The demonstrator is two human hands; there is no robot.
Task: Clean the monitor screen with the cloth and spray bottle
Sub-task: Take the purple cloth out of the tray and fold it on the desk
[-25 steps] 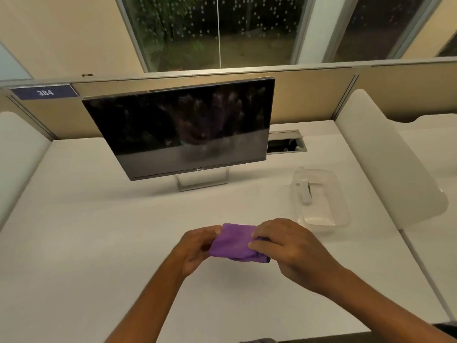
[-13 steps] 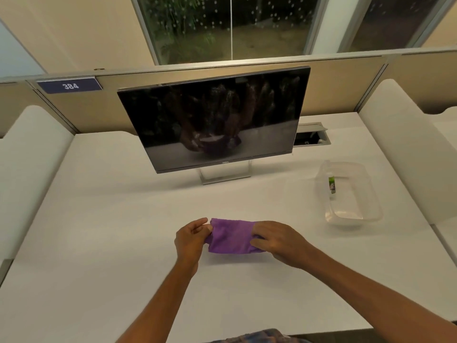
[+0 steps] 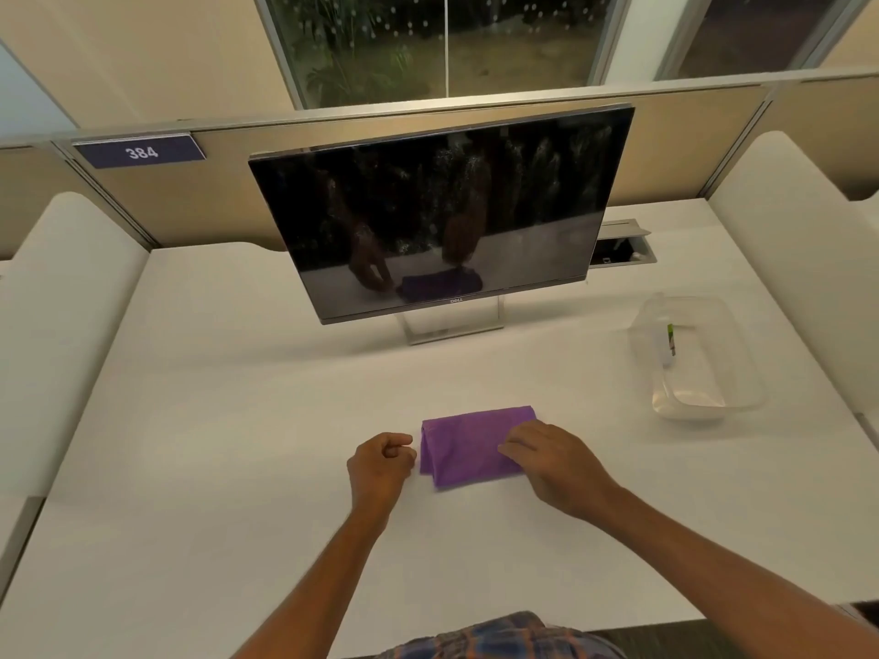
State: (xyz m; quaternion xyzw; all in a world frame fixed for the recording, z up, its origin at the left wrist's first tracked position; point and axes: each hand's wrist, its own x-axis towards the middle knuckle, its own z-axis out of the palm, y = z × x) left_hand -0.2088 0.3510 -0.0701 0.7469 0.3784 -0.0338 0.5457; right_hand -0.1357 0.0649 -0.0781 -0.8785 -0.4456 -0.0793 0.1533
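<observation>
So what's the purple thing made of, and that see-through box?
Purple cloth: soft fabric, probably microfibre; it folds and looks matte. Box: likely clear plastic, glossy; the desk shows through its walls.

Clear tub right on white desk; sign "384".
</observation>
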